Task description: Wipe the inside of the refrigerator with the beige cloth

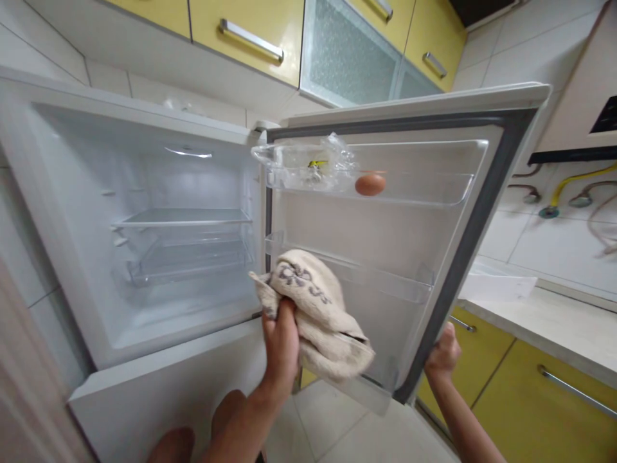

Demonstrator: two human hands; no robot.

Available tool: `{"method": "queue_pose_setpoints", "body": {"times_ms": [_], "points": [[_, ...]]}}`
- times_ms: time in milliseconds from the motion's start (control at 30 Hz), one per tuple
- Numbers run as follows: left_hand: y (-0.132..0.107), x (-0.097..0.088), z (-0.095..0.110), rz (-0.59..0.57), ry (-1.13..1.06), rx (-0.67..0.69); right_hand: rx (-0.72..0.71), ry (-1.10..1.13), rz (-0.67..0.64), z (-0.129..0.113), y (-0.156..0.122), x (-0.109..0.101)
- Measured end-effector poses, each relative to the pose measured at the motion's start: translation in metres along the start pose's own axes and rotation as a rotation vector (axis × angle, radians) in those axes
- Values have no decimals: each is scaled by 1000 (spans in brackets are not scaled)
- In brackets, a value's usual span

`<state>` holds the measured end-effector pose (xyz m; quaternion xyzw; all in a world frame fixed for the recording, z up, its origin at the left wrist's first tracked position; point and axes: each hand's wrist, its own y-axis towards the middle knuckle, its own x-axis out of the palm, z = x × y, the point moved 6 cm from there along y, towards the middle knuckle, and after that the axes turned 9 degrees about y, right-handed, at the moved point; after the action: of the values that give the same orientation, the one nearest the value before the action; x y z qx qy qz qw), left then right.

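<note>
My left hand (280, 347) is closed on a crumpled beige cloth (318, 308) with grey print. It presses the cloth against the lower shelf of the open fridge door (376, 238). My right hand (442, 357) grips the door's lower outer edge, fingers curled round it. One brown egg (370, 184) lies in the door's upper shelf, beside crinkled clear plastic packaging (308, 164). The fridge compartment (187, 257) stands open to the left, showing clear shelves with nothing that I can see on them.
Yellow wall cabinets (250, 29) hang above the fridge. A pale counter (554, 321) with yellow base cabinets (530, 399) runs along the right, behind the door. A yellow hose (573, 183) and pipes run across the tiled wall. My knee (171, 447) shows at the bottom edge.
</note>
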<state>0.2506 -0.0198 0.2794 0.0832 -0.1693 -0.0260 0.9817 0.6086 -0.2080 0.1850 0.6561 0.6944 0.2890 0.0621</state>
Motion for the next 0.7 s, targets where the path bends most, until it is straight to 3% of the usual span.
{"method": "queue_pose_setpoints", "body": {"times_ms": [67,133,200,267,367,533,700], "points": [[46,-38,26,245,145,310,23,-13,19,-1,-2,-1],[83,-61,48,371,278,486,43,-17,34,-3,-3,-1],[110,-69,59,382,395,509,63,-8,49,-5,-3,-1],[119,-60,60,300,503,482,85,-1,61,-5,-2,0],[94,-20,46,61,603,515,86,-10,71,-3,1,1],[-1,54,24,-143,582,894,55,-58,70,-5,-2,-3],[-64,99,31,-338,538,1003,17,-47,65,-16,-8,-2]]}}
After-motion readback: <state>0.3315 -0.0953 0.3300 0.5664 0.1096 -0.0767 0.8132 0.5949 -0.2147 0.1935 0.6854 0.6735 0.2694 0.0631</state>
